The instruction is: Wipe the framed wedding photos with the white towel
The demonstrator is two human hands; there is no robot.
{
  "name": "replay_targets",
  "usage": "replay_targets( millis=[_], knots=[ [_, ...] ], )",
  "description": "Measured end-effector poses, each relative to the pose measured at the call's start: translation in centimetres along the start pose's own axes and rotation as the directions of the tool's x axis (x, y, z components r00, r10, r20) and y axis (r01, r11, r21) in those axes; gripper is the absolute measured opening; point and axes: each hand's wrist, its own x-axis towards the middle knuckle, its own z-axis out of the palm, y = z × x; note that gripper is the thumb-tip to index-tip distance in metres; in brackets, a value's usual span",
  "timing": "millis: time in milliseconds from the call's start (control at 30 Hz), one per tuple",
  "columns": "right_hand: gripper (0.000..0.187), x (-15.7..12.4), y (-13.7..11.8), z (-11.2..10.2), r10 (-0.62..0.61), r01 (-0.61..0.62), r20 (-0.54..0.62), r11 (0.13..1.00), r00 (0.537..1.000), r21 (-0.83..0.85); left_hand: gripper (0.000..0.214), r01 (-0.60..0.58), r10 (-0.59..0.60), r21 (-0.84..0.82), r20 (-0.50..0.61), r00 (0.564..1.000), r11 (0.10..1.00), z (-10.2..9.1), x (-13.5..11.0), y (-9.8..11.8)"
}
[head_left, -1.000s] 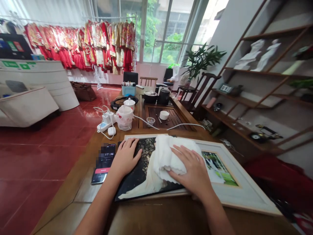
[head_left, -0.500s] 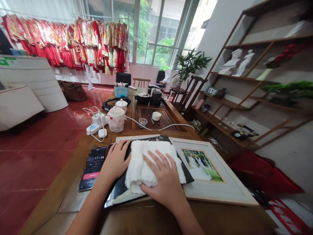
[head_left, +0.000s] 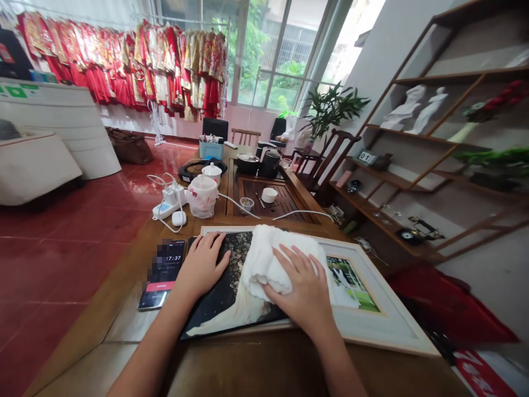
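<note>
A folded white towel (head_left: pixel 262 256) lies over the right part of a dark photo panel (head_left: pixel 217 300) showing a pale gown. My right hand (head_left: pixel 303 286) holds the towel from above, its fingers spread across the top and its thumb along the near edge. Flat on the panel's left side rests my left hand (head_left: pixel 206 264), open, with fingers stretched out. Beneath the panel and towel is a white picture frame (head_left: pixel 397 325) with a photo of a couple outdoors; the towel covers part of that photo.
Left of the panel lies a phone (head_left: pixel 163 278). Beyond are a power strip (head_left: pixel 167 204), a bagged white cup (head_left: pixel 202 196), a small clear cup (head_left: pixel 247 205) and a tea tray (head_left: pixel 289 204) with a white bowl (head_left: pixel 269 195). A cable (head_left: pixel 301 213) crosses the table. Shelves (head_left: pixel 413 187) stand right.
My right hand and the towel have slid right across the panel, uncovering more of its picture and covering part of the framed photo. The left hand stays on the panel's left side.
</note>
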Motion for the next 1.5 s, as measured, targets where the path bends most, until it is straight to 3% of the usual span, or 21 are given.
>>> replay_targets(
  millis=[200, 333, 533, 667, 767, 867, 1033, 1133, 1267, 1500],
  knots=[
    [0.060, 0.0, -3.9, 0.2, -0.108, 0.104, 0.036, 0.991, 0.994, 0.085, 0.044, 0.005, -0.005, -0.001, 0.014, 1.000, 1.000, 0.0, -0.2, 0.0],
    [0.062, -0.1, -4.4, 0.1, -0.133, 0.125, 0.066, 0.986, 0.989, 0.111, 0.043, -0.009, 0.009, -0.015, 0.024, 1.000, 1.000, -0.2, -0.2, -0.1],
    [0.063, -0.8, -0.9, -0.1, -0.149, 0.148, 0.041, 0.988, 0.988, 0.034, 0.043, 0.011, -0.011, -0.040, 0.005, 1.000, 0.999, -0.1, -0.1, 0.0],
    [0.059, -1.4, 2.2, 0.2, -0.061, 0.060, -0.019, 0.996, 0.998, -0.062, 0.042, 0.008, -0.008, -0.033, 0.008, 1.000, 0.999, -0.2, -0.1, 0.1],
    [0.056, -1.6, 2.8, 0.4, -0.003, -0.003, -0.066, 0.996, 0.998, -0.090, 0.042, 0.009, -0.009, -0.022, 0.013, 1.000, 1.000, -0.2, -0.1, 0.2],
    [0.055, -1.5, 1.3, 0.3, 0.004, -0.009, -0.061, 0.997, 0.998, -0.076, 0.043, 0.011, -0.010, -0.013, 0.021, 1.000, 1.000, -0.2, -0.1, 0.2],
    [0.061, -1.4, -3.1, 0.1, -0.063, 0.062, 0.010, 0.996, 0.998, 0.057, 0.042, 0.006, -0.006, -0.011, 0.030, 1.000, 1.000, -0.2, -0.1, 0.1],
    [0.065, -1.4, -4.3, 0.1, -0.124, 0.120, 0.039, 0.987, 0.991, 0.103, 0.044, -0.011, 0.011, -0.007, 0.060, 0.998, 1.000, -0.3, -0.1, 0.0],
    [0.065, -1.2, -2.8, 0.1, -0.143, 0.139, 0.032, 0.985, 0.989, 0.106, 0.042, 0.007, -0.007, -0.007, 0.048, 0.999, 1.000, -0.3, -0.1, 0.0],
    [0.057, -0.8, 1.8, 0.0, -0.017, 0.017, -0.047, 1.000, 0.999, -0.009, 0.041, 0.019, -0.018, -0.016, 0.034, 0.999, 1.000, -0.3, -0.1, 0.1]
  ],
)
